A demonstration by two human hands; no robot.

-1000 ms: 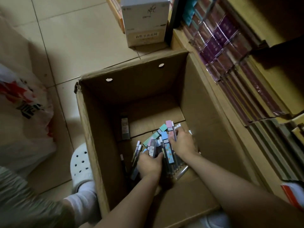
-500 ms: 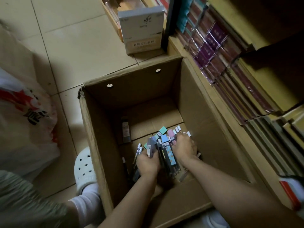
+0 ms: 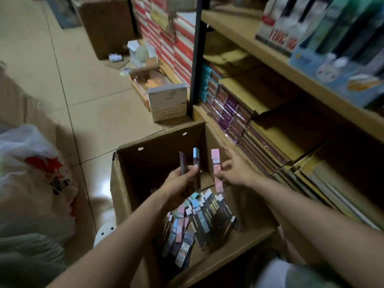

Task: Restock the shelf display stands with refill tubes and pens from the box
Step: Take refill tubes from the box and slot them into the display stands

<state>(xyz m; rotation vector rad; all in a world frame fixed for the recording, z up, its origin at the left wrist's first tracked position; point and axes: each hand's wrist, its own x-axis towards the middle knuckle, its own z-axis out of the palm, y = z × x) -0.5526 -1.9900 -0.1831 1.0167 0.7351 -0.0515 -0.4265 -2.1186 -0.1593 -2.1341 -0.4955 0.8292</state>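
Note:
An open cardboard box (image 3: 124, 196) stands on the floor beside the shelf. Several refill tubes and pens (image 3: 199, 217) lie heaped on its bottom. My left hand (image 3: 178, 183) is raised above the box and grips two tubes upright, a dark one (image 3: 182, 163) and a blue-capped one (image 3: 196, 161). To its right, my right hand (image 3: 232, 171) pinches a pink-capped tube (image 3: 216, 165) between thumb and fingers, with the forefinger stretched toward the shelf. Display stands (image 3: 332, 38) with packaged stationery sit on the upper shelf at the right.
Wooden shelves (image 3: 270, 59) hold stacked notebooks (image 3: 239, 113) on the right. A white carton (image 3: 168, 102) and an open tray stand just behind the box. A white plastic bag (image 3: 33, 179) lies at the left. A brown carton (image 3: 108, 28) and scraps lie farther back.
Both hands have come up out of the box, the left with two tubes and the right with a pink one. The view has tilted up, showing more shelf and floor.

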